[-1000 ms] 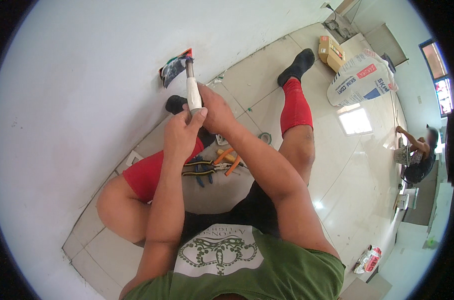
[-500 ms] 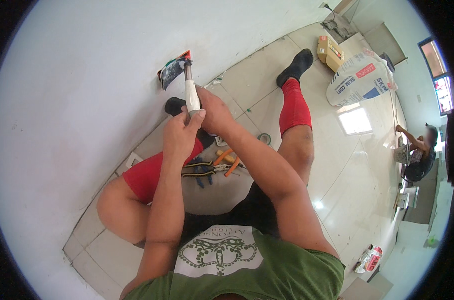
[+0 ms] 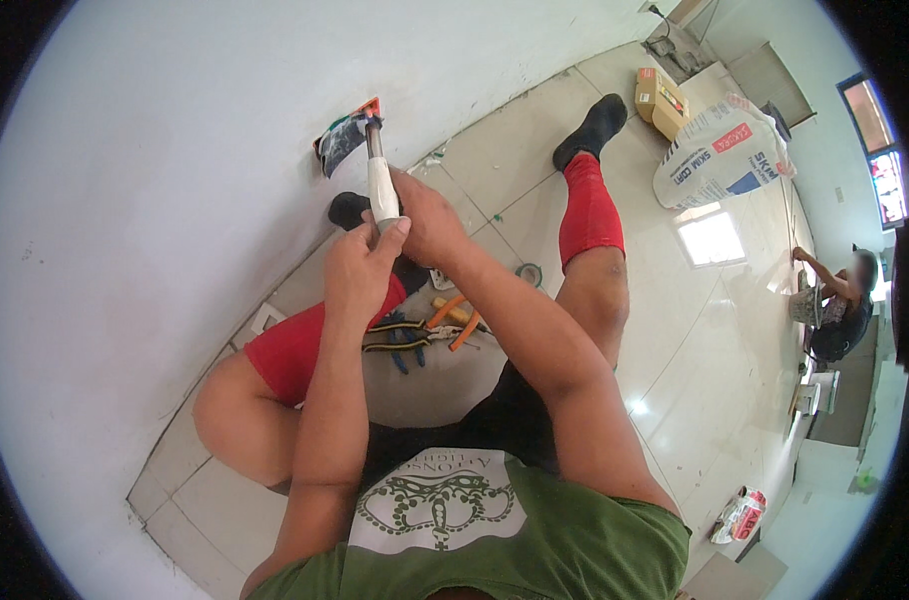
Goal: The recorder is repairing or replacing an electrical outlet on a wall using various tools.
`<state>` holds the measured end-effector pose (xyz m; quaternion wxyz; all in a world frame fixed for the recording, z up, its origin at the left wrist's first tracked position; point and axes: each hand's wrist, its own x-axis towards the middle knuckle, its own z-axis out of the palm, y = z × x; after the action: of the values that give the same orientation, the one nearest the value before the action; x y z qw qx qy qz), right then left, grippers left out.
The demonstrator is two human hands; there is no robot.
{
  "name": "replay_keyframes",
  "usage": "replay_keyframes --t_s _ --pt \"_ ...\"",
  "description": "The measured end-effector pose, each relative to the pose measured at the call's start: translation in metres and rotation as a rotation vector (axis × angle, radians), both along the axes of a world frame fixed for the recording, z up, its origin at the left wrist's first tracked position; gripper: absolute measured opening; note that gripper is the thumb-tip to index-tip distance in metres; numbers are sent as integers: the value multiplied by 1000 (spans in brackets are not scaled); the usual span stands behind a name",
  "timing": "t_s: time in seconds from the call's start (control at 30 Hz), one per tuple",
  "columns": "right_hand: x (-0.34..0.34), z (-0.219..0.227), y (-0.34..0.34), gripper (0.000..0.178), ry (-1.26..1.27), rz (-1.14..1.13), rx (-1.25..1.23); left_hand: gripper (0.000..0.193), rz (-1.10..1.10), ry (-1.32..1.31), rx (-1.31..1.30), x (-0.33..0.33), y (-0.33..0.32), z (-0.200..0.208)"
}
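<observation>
White-painted wall (image 3: 155, 200) fills the left half of the view; pale glossy floor tiles (image 3: 695, 330) run from its base toward a far room. Person sits on the floor facing the wall, legs spread to either side of the work spot, red knee sleeves on both legs, black socks.

Wall opening (image 3: 343, 138): a small dark recess low on the wall, with an orange edge at its top corner. Tool (image 3: 379, 175): white-handled, metal shank, tip set at the opening's right edge. Exact tool type cannot be told; it reads as a hammer or chisel-like tool.

Left hand (image 3: 360, 270): fingers curled shut around the lower end of the white handle, thumb pointing up along it. Right hand (image 3: 425, 215): wrapped closed on the handle just above and beside the left, knuckles toward the floor side. Both forearms rise from the lower edge and converge on the handle, elbows bent; the two-handed grip probably serves to steady the tip against the wall.

Pliers (image 3: 407, 338) with dark and yellow grips and orange-handled cutters (image 3: 453, 322) lie on the tiles between the thighs, likely kept within reach. Tape roll (image 3: 529, 272) beside the right knee. Printed sack (image 3: 720, 150) and cardboard box (image 3: 660, 98) stand well apart. Another person (image 3: 835, 305) sits at the far right.
</observation>
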<state>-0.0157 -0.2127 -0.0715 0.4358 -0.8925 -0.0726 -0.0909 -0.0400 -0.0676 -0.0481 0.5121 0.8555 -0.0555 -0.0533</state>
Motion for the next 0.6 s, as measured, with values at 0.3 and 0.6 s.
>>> replay_keyframes --t_s 0.3,0.6 --pt "-1 -1 1 69 -6 13 -1 57 11 54 -1 -2 0 -1" --pt "-2 0 0 67 6 -14 22 57 -18 19 -1 0 -1 2"
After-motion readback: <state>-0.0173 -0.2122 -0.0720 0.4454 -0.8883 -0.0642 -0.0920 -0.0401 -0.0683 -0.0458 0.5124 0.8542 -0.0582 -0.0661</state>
